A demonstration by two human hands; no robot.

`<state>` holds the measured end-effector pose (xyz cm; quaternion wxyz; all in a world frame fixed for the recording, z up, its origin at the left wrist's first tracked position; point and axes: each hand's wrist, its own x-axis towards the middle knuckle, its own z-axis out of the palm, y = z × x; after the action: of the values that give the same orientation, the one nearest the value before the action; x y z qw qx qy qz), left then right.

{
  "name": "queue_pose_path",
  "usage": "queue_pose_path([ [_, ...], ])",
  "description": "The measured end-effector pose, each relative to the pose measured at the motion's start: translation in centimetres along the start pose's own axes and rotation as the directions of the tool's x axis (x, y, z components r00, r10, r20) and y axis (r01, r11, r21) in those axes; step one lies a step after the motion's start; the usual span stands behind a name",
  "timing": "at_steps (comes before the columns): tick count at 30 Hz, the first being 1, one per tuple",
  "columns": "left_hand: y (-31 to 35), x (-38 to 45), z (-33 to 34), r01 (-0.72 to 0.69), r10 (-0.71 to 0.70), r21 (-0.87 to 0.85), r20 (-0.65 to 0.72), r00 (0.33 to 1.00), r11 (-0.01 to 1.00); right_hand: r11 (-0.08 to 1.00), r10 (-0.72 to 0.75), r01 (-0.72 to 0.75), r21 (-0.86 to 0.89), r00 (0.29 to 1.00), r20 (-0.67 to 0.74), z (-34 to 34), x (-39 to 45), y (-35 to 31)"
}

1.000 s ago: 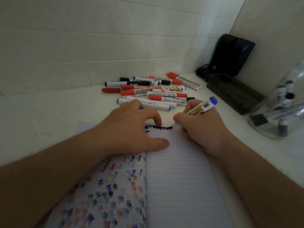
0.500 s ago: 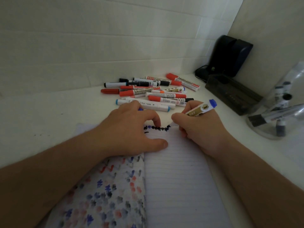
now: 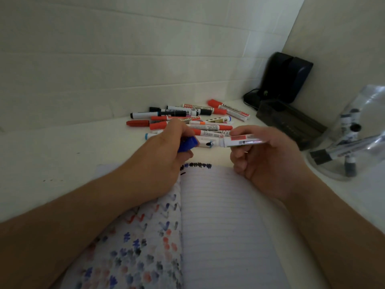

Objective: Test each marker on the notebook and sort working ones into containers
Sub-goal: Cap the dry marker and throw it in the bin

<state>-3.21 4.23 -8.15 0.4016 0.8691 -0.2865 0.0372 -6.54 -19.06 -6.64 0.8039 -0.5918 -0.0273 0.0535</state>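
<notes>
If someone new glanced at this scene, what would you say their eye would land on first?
Most likely the two hands above the open notebook: the left hand grips a blue cap and the right hand holds an uncapped marker, tip pointing at the cap. Next, the notebook's left page dense with red, blue and black test scribbles. Behind, a pile of markers lies by the wall.

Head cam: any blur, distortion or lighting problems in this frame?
Head view: dim, flat light with a grey cast. Motion blur on the marker in the right hand and on the blue cap in the left hand. Wide-angle bending stretches the forearms and the notebook. The clear container at the right edge is smeared, with glare.
</notes>
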Motion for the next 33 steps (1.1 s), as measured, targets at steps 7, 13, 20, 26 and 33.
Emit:
queue_pose_path([
  [7,-0.2,0.0,0.2,-0.032,0.032,0.037,-0.007,0.999,0.999,0.999,-0.019,0.021,-0.033,0.998,0.057,-0.1,0.4,0.6],
  [13,-0.6,-0.1,0.4,-0.087,0.087,0.023,-0.034,0.996,0.996,0.998,0.033,-0.031,-0.055,0.999,0.034,-0.2,0.2,0.5],
  [20,-0.9,0.1,0.3,-0.138,0.145,0.101,-0.073,0.987,0.985,0.970,-0.003,-0.008,-0.244,0.999,-0.045,0.7,0.2,0.6],
  [26,-0.4,0.2,-0.7,-0.132,0.123,-0.041,-0.184,0.975,0.990,0.913,-0.080,0.028,-0.406,0.991,-0.111,0.1,-0.1,0.0],
  [33,-0.4,0.1,-0.8,-0.137,0.126,-0.030,-0.247,0.961,0.990,0.964,-0.034,0.013,-0.264,0.997,-0.075,1.4,-1.0,-0.5],
])
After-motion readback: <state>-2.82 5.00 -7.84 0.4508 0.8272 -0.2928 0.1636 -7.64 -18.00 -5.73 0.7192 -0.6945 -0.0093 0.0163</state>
